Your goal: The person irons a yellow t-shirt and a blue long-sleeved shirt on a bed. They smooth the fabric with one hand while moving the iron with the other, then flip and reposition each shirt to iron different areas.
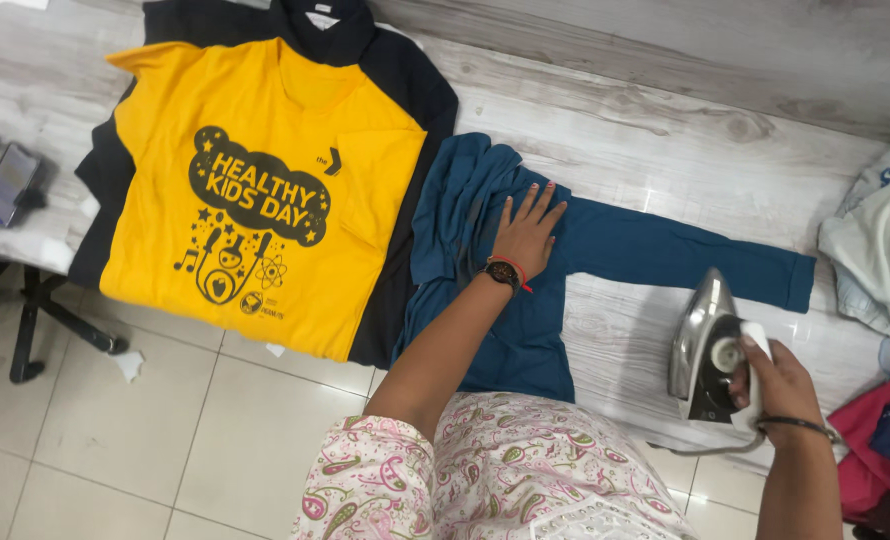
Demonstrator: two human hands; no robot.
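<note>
A teal long-sleeved garment [525, 320] lies spread on the pale wood-grain table [665, 130], one sleeve stretched to the right. My left hand [527, 233] rests flat on its upper part, fingers apart, a watch and red thread on the wrist. My right hand [777, 378] grips the handle of a silver electric iron [703, 345], which stands at the table's near right edge, clear of the teal sleeve. To the left lies a yellow T-shirt [255, 190] with a dark print, spread over a dark navy garment [405, 90].
A heap of white, pink and dark clothes [880, 270] sits at the table's right end. A phone [5, 185] lies at the far left edge. Below the table are white floor tiles [165, 430] and a chair base [45, 320].
</note>
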